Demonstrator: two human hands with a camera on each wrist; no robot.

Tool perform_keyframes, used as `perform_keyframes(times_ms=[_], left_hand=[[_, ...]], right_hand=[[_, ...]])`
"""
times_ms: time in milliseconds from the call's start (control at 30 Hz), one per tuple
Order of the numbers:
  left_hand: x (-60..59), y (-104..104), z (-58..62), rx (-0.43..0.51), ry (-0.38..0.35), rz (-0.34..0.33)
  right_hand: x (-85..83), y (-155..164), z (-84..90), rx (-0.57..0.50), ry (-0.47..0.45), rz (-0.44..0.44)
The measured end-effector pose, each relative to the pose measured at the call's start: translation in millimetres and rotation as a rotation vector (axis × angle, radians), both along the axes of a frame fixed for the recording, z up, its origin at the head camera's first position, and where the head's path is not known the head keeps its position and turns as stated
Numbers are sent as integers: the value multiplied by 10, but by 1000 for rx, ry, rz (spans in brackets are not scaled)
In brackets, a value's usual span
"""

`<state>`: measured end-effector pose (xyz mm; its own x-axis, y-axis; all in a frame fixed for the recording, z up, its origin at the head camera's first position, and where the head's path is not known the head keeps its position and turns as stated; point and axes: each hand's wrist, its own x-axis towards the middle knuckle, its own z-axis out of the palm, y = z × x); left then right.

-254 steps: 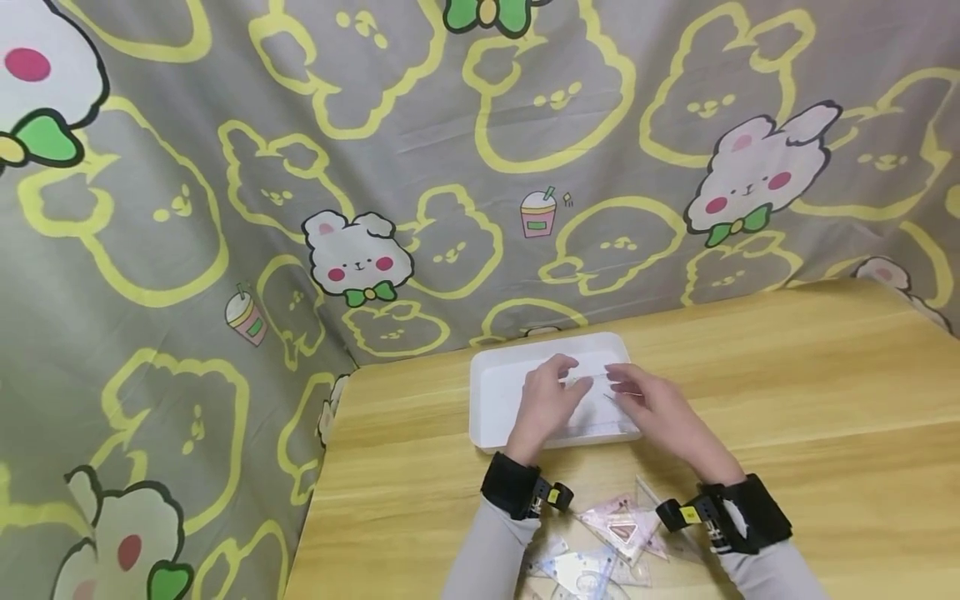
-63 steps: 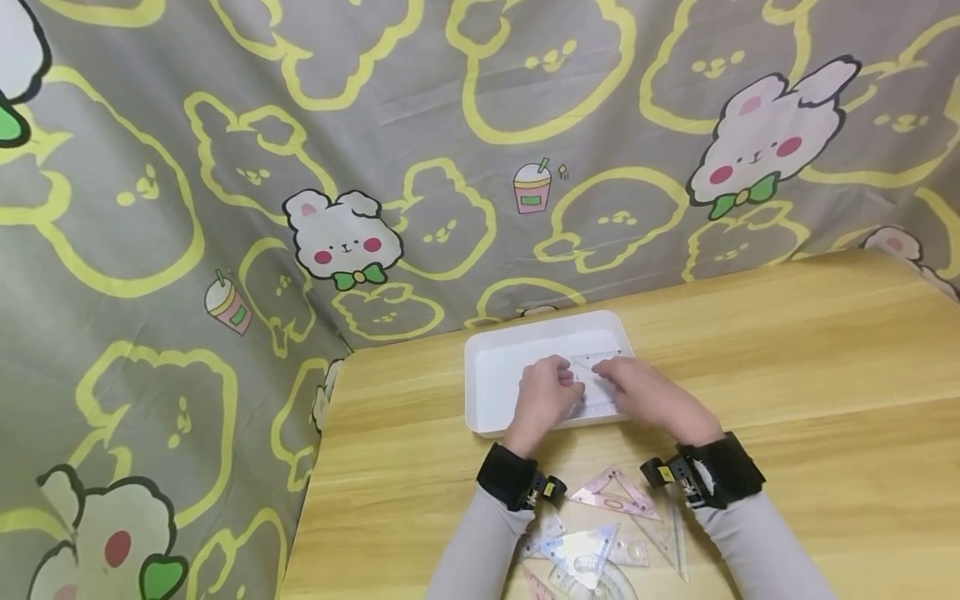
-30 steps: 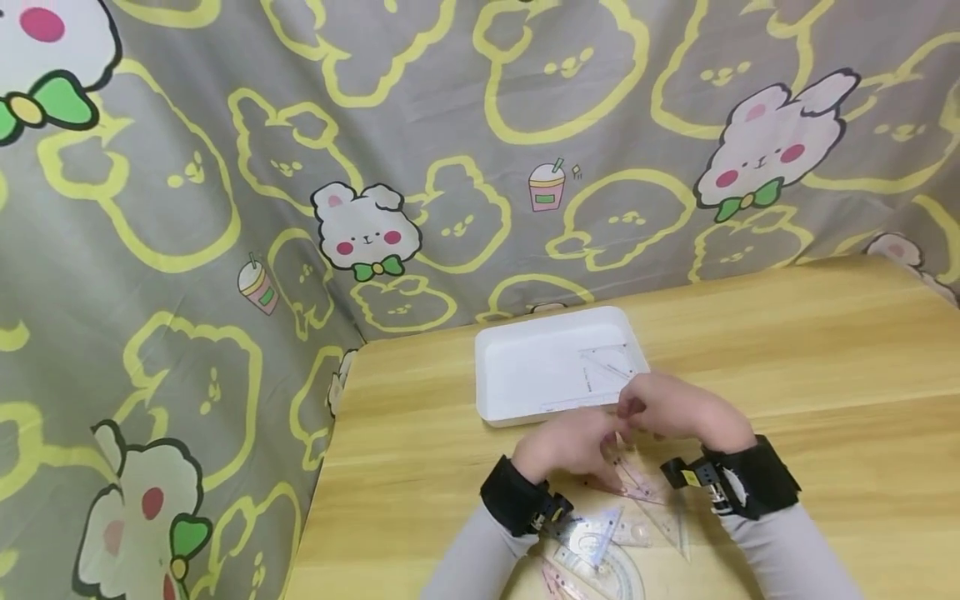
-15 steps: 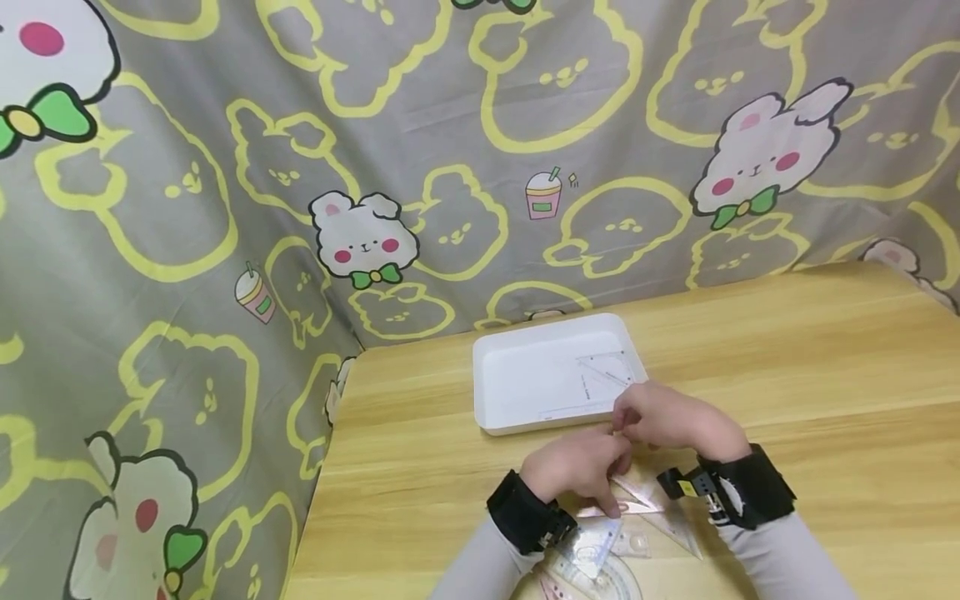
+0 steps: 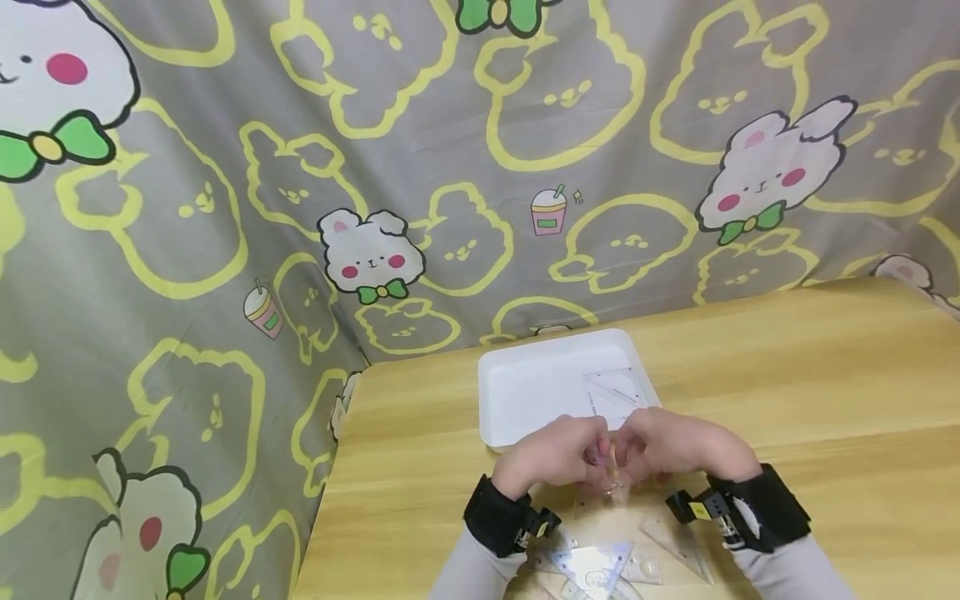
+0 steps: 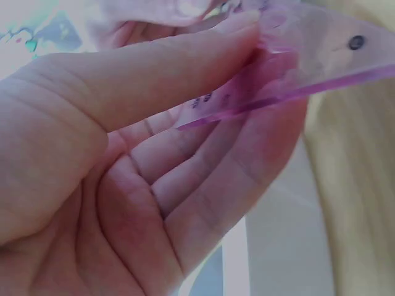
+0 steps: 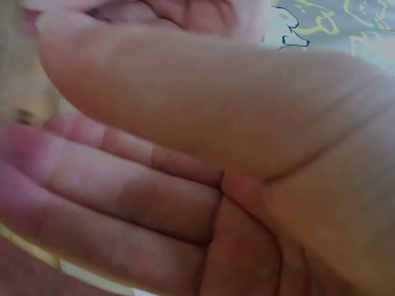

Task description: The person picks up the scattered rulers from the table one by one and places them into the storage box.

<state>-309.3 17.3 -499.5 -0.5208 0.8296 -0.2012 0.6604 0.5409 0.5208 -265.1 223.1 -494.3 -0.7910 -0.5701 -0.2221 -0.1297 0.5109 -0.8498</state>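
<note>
Tabletop (image 5: pixel 825 375): light wood, backed by a grey rabbit-print cloth (image 5: pixel 225 167).

White tray (image 5: pixel 525 392): shallow, lay just beyond the hands, toward the cloth. A clear set square (image 5: pixel 615 390) lay flat in its right half.

Loose pile of clear rulers and set squares (image 5: pixel 600 567): on the tabletop just nearer the person than the hands, between the two wrists.

Left hand (image 5: pixel 558 450): thumb and fingers pinched a pink-tinted transparent ruler (image 6: pixel 308 68) (the left wrist view showed it clamped between thumb and fingertips, its long edge running out past them).

Right hand (image 5: pixel 678 446): met the left over the same piece, fingers curled; the right wrist view showed only thumb and fingers pressed close, so its grip on the ruler could not be confirmed.

Key relation: the ruler sat between both hands, raised just off the tabletop, with the tray directly ahead and near; both hands stood about equally close to the tray's near rim.
</note>
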Motion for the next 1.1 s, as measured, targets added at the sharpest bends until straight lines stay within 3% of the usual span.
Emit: perform_keyframes(times_ms=[200, 433, 533, 633, 767, 967, 1100], left_hand=[[-46, -121, 20, 44, -55, 55], [-155, -294, 31, 222, -377, 146], [-215, -386, 44, 333, -405, 191], [-281, -449, 76, 428, -317, 216], [-363, -489, 110, 443, -141, 258], [-429, -496, 51, 447, 27, 442], [-476, -449, -22, 568, 34, 578]], right_hand=[[11, 2, -16, -113, 10, 25], [-64, 91, -12, -177, 85, -13], [-113, 102, 29, -192, 161, -43], [-185, 71, 104, -152, 300, -95], [-324, -22, 134, -88, 429, -204], [-499, -207, -46, -117, 418, -284], [-581, -296, -144, -168, 410, -318]])
